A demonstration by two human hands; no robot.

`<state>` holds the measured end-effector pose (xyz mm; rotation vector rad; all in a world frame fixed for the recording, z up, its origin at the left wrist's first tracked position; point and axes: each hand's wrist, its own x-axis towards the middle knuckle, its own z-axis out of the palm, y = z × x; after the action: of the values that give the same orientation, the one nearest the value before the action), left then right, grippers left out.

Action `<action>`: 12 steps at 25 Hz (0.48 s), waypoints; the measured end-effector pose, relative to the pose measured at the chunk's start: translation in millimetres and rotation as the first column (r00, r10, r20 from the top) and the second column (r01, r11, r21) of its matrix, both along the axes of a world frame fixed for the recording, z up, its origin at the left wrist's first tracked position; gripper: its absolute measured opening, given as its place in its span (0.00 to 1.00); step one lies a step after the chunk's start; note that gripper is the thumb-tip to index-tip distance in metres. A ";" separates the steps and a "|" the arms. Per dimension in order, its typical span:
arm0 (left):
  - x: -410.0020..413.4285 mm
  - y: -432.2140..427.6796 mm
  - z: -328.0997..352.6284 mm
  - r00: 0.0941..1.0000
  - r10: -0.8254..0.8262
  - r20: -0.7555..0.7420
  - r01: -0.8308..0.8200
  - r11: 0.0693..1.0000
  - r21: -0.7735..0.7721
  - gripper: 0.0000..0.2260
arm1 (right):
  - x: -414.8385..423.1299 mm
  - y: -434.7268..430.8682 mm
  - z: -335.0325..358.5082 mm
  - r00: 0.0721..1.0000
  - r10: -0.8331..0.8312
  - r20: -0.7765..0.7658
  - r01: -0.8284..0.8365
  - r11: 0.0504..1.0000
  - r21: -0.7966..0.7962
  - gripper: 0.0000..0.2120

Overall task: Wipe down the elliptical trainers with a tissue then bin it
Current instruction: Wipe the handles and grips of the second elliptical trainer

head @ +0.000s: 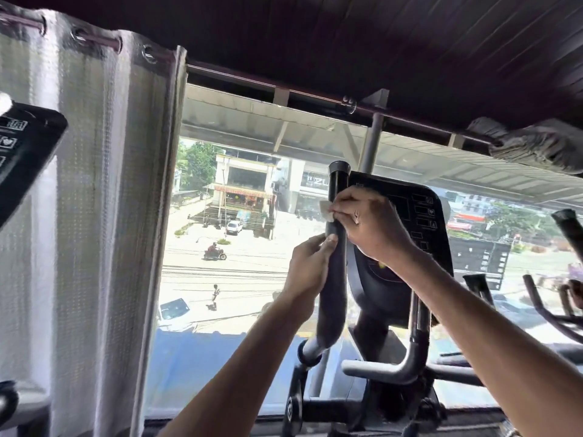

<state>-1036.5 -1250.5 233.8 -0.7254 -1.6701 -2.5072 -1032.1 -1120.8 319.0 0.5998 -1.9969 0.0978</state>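
An elliptical trainer stands before a window, with a black console and a tall dark foam-covered left handle. A white tissue is wrapped around the upper part of that handle. My right hand presses the tissue against the handle from the right. My left hand pinches the tissue's lower end just beneath, on the handle's left side. Most of the tissue is hidden under my fingers.
A white eyelet curtain hangs at the left. Another machine's black console juts in at the far left. More handlebars stand at the right. Grey fixed grips sit low below the console. A street lies beyond the glass.
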 end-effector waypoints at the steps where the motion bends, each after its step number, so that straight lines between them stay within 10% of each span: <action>1: 0.3 -0.2 0.3 1.000 -0.007 0.001 0.007 1.000 0.001 0.11 | -0.8 -0.4 6.2 1.000 -0.029 -0.004 0.029 0.999 0.014 0.06; 12: -7.7 -18.2 -11.6 0.979 -0.205 0.008 0.204 0.979 0.005 0.12 | 1.8 -17.9 22.8 0.974 -0.209 0.092 0.184 0.956 0.229 0.05</action>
<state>-1044.3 -1268.7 222.2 -0.9329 -1.6722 -2.6494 -1030.4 -1138.8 341.9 0.5399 -2.1858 -0.2168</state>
